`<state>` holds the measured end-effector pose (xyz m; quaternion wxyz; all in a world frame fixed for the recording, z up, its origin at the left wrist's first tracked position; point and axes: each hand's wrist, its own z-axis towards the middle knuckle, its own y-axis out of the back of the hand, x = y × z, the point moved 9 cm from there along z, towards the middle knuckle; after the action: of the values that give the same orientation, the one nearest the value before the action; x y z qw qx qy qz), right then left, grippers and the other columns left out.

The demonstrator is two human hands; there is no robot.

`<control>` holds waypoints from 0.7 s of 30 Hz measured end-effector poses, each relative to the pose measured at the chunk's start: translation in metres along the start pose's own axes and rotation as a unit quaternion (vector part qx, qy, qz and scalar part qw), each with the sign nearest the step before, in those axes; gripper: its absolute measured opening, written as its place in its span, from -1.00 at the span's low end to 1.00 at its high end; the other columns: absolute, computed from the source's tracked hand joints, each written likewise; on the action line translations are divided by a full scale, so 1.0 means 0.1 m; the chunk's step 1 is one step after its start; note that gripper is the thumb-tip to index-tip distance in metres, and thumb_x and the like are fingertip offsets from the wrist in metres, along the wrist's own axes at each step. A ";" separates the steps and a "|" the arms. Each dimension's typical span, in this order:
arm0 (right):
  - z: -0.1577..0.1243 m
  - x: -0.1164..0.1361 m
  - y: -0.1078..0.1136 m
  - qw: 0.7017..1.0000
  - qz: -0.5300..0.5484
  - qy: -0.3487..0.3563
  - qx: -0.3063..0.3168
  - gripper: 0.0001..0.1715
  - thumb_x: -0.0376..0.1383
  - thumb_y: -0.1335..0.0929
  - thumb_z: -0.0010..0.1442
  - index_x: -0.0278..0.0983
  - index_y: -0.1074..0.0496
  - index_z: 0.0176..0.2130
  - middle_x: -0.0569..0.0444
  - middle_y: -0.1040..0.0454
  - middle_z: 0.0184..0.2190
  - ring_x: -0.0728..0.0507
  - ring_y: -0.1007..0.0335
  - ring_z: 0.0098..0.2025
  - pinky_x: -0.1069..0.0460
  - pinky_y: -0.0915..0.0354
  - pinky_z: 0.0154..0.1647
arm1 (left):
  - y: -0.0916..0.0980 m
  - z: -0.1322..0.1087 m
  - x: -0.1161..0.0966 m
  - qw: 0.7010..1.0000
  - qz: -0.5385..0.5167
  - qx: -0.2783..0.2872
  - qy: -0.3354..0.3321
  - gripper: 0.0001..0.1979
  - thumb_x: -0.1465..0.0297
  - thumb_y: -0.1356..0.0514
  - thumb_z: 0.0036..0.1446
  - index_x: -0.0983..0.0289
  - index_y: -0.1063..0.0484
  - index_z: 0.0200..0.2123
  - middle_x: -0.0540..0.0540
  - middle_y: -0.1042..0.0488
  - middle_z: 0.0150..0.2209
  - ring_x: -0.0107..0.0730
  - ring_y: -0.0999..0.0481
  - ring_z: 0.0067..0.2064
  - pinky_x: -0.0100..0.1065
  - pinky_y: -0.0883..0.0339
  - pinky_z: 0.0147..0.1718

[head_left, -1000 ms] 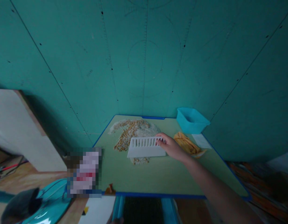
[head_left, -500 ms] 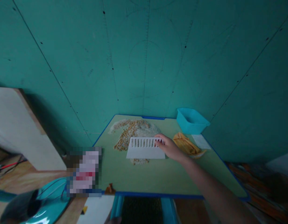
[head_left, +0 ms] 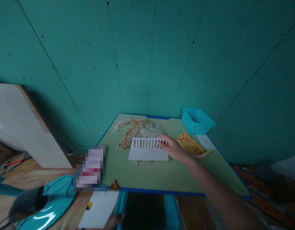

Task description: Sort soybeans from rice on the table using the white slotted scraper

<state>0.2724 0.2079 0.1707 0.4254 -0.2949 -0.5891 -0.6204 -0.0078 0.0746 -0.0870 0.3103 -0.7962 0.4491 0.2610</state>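
My right hand (head_left: 172,147) is closed on the right end of a white slotted plastic plate (head_left: 148,155), with fingertips at its end slots. The plate stands tilted over the near side of a spread of round tan beans (head_left: 129,135) mixed with whitish grains (head_left: 153,129). A few beans and grains show below the plate's lower edge. At the bottom, my left hand (head_left: 115,220) is partly cut off and dim, its fingers over the left rim of a blue tub (head_left: 171,212). Dark small contents fill the tub, just below the table edge.
The light green table (head_left: 185,179) has a blue border and meets a teal wall (head_left: 147,64). A turquoise basin (head_left: 197,123), a yellow-brown cloth (head_left: 191,145) and a white paper (head_left: 206,142) lie on its right. A brown scrap (head_left: 114,184) is near the front edge; a fan (head_left: 27,204) stands left.
The view has tipped slightly down, so more of the tub and my left hand shows. My right hand keeps hold of the slotted plate, which has shifted very little over the table.
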 end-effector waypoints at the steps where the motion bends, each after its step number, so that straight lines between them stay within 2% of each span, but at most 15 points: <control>1: 0.00 0.00 -0.01 1.000 0.000 0.001 0.002 -0.73 -0.26 -0.23 0.10 -0.28 -0.29 -0.17 0.10 -0.38 -0.43 -0.05 -0.30 -0.40 0.07 -0.20 -0.41 | 0.03 0.06 0.00 1.000 -0.001 -0.011 0.015 -0.54 0.37 -0.35 -0.87 0.19 -0.36 -0.64 0.10 -0.44 -0.59 0.36 -0.24 -0.02 0.01 -0.16 -0.03; 4: -0.01 0.02 -0.03 1.000 -0.003 0.007 0.007 -0.74 -0.26 -0.24 0.10 -0.27 -0.30 -0.17 0.11 -0.38 -0.43 -0.04 -0.30 -0.41 0.08 -0.19 -0.41 | 0.04 0.11 -0.02 0.999 -0.015 -0.019 0.041 -0.53 0.47 -0.32 -0.90 0.20 -0.35 -0.65 0.14 -0.47 -0.56 0.36 -0.19 0.04 -0.02 -0.19 -0.04; 7: -0.03 0.05 -0.05 1.000 -0.005 0.009 0.011 -0.74 -0.26 -0.24 0.09 -0.27 -0.30 -0.18 0.13 -0.36 -0.45 -0.03 -0.27 -0.43 0.08 -0.18 -0.42 | -0.08 -0.14 -0.05 0.998 -0.029 0.010 0.046 -0.47 0.45 -0.36 -0.83 0.26 -0.43 -0.51 0.14 -0.51 -0.45 0.26 -0.18 0.07 -0.11 -0.23 -0.03; 8: -0.04 0.07 -0.06 1.000 -0.006 0.008 0.013 -0.74 -0.26 -0.24 0.09 -0.27 -0.31 -0.18 0.14 -0.36 -0.45 -0.03 -0.26 -0.44 0.09 -0.17 -0.43 | -0.17 -0.27 -0.09 0.997 -0.044 0.047 0.033 -0.43 0.35 -0.38 -0.62 0.26 -0.46 -0.33 0.09 -0.52 -0.33 0.12 -0.20 0.09 -0.17 -0.23 -0.03; 9: -0.05 0.08 -0.07 1.000 -0.006 0.007 0.016 -0.75 -0.26 -0.24 0.09 -0.27 -0.31 -0.18 0.14 -0.36 -0.45 -0.02 -0.26 -0.45 0.09 -0.16 -0.44 | -0.33 -0.41 -0.15 0.989 -0.074 0.123 0.020 -0.43 0.32 -0.34 -0.33 0.27 -0.40 -0.13 0.07 -0.49 -0.19 -0.02 -0.17 0.13 -0.22 -0.20 0.00; 10: -0.06 0.10 -0.07 1.000 -0.007 0.005 0.018 -0.75 -0.27 -0.24 0.09 -0.27 -0.31 -0.18 0.14 -0.36 -0.45 -0.02 -0.25 -0.45 0.09 -0.15 -0.44 | -0.42 -0.54 -0.17 0.983 -0.084 0.160 0.023 -0.42 0.38 -0.31 -0.23 0.28 -0.34 -0.04 0.07 -0.48 -0.15 -0.09 -0.19 0.12 -0.26 -0.21 0.00; 11: -0.07 0.11 -0.08 1.000 -0.008 0.004 0.020 -0.76 -0.28 -0.25 0.09 -0.26 -0.32 -0.19 0.15 -0.37 -0.45 -0.02 -0.24 -0.45 0.09 -0.15 -0.43 | -0.50 -0.65 -0.19 0.978 -0.077 0.193 0.033 -0.39 0.40 -0.32 -0.22 0.27 -0.32 -0.01 0.06 -0.47 -0.13 -0.11 -0.20 0.11 -0.30 -0.22 -0.01; 12: -0.08 0.12 -0.08 1.000 -0.008 0.002 0.020 -0.77 -0.29 -0.25 0.08 -0.26 -0.32 -0.20 0.15 -0.37 -0.45 -0.02 -0.24 -0.44 0.09 -0.15 -0.42 | -0.52 -0.72 -0.24 0.977 -0.078 0.196 0.023 -0.40 0.40 -0.31 -0.20 0.28 -0.32 0.00 0.08 -0.47 -0.13 -0.08 -0.22 0.10 -0.28 -0.23 -0.02; 16: -0.13 0.12 -0.11 1.000 0.001 -0.003 0.023 -0.76 -0.29 -0.25 0.08 -0.27 -0.32 -0.19 0.16 -0.36 -0.47 -0.02 -0.24 -0.45 0.09 -0.15 -0.43 | -0.51 -0.73 -0.41 0.989 -0.072 0.132 0.006 -0.45 0.32 -0.25 -0.21 0.30 -0.38 -0.05 0.15 -0.49 -0.19 0.08 -0.34 -0.02 -0.11 -0.29 -0.11; 21: -0.23 0.08 -0.17 0.999 0.020 -0.001 0.035 -0.76 -0.26 -0.25 0.10 -0.27 -0.31 -0.20 0.14 -0.37 -0.47 -0.03 -0.29 -0.45 0.09 -0.17 -0.46 | -0.59 -0.72 -0.55 0.989 -0.083 0.122 -0.006 -0.47 0.31 -0.22 -0.22 0.30 -0.41 -0.08 0.17 -0.50 -0.22 0.07 -0.40 -0.08 -0.12 -0.32 -0.15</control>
<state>0.2565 0.1832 0.1666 0.4471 -0.2926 -0.6046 -0.5907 0.0289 0.0764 0.0147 0.4287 -0.7851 0.4082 0.1822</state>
